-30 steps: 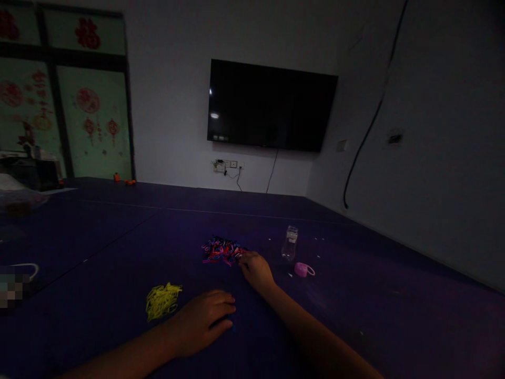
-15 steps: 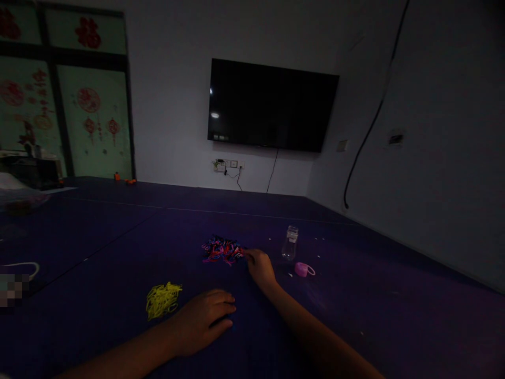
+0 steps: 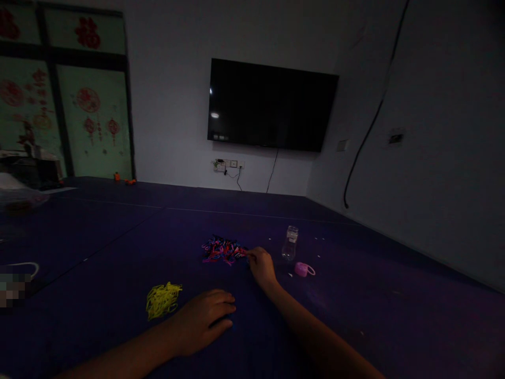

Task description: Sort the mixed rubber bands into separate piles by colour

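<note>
A pile of multicoloured hair ties (image 3: 221, 249), red, pink, blue and black, lies on the dark purple mat. My right hand (image 3: 262, 266) is at the pile's right edge, thumb and forefinger closed together against the outermost ties. What is between those fingertips is too small to make out. My left hand (image 3: 207, 321) rests low on the mat, nearer to me, with its fingers apart. Something small and blue shows by its fingertips, mostly hidden. Left of that hand lies a separate heap of yellow hair ties (image 3: 162, 301).
Right of my right hand are a clear bottle (image 3: 290, 243) and a pink cap with a loop (image 3: 301, 269). Small white scraps dot the mat (image 3: 355, 305). A plastic bag (image 3: 19, 197) is at the left. A television (image 3: 272, 105) hangs on the far wall.
My right hand has drawn slightly right from the multicoloured pile, its fingertips still at the edge. The left hand and the yellow heap have stayed in place.
</note>
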Tool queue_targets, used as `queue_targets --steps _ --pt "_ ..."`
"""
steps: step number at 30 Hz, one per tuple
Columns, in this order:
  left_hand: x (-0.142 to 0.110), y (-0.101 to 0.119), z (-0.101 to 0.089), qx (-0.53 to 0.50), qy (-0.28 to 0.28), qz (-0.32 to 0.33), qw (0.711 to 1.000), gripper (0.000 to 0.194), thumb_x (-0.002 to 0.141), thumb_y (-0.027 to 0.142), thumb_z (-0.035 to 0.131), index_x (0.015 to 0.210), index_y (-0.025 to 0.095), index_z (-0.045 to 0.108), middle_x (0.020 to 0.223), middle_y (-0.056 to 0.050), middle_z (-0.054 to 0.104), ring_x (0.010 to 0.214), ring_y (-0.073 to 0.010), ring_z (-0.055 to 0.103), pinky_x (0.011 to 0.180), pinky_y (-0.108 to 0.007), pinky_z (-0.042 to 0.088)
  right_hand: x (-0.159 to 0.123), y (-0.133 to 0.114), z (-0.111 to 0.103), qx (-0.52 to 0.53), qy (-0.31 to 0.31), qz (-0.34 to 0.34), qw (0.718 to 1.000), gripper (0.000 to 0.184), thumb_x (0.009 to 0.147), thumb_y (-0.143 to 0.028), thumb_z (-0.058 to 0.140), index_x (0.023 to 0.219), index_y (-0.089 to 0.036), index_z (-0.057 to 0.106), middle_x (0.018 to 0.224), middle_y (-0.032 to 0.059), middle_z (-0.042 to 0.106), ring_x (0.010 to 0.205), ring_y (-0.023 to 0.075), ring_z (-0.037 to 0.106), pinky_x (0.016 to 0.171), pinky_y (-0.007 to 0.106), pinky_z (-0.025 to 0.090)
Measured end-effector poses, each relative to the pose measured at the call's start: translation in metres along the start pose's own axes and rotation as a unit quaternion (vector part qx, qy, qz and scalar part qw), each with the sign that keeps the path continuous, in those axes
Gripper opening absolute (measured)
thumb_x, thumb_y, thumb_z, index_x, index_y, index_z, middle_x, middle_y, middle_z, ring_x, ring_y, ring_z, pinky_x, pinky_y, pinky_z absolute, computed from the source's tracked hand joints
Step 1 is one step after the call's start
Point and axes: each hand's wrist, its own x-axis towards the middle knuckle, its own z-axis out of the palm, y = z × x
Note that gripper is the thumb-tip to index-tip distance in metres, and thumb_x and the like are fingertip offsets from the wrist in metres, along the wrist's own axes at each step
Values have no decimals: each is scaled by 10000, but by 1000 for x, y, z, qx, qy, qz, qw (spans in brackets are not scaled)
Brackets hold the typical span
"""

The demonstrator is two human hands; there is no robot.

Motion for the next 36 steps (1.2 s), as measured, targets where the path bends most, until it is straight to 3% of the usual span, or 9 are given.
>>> queue_targets --steps 4,10,14,20,36 --pt "0 0 0 1 -3 -2 1000 288 861 185 536 1135 195 624 1191 -86 612 1124 -232 528 968 -376 420 0 -1 -1 8 -3 22 1000 241 749 -84 538 822 -205 732 848 54 696 806 179 627 736 255 456" --pt "0 1 0 3 -1 -4 1000 287 860 186 542 1134 197 624 1194 -88 611 1123 -235 531 962 -382 425 1 -5 -5 -10 -46 -19 999 319 769 -50 488 882 -218 734 789 52 680 765 166 614 705 238 442" --pt "0 2 -1 2 -6 -5 1000 287 862 183 537 1136 186 622 1191 -96 613 1126 -238 530 963 -384 422 -1 -6 -5 2 -17 -4 1000 320 773 -58 491 939 -210 719 809 51 684 758 166 616 693 239 446" --pt "0 2 -2 7 -5 -1 1000 286 867 186 528 1137 185 621 1193 -93 613 1126 -234 529 963 -377 424 0 -3 -2 45 19 16 999 267 747 -53 500 807 -179 727 834 63 696 790 173 633 725 250 466" --pt "1 1 0 11 -2 -4 1000 292 856 174 541 1137 183 620 1195 -93 613 1122 -231 530 956 -381 426 1 1 1 67 -14 -51 996 460 619 55 391 765 -209 737 830 35 718 805 166 657 771 265 494"
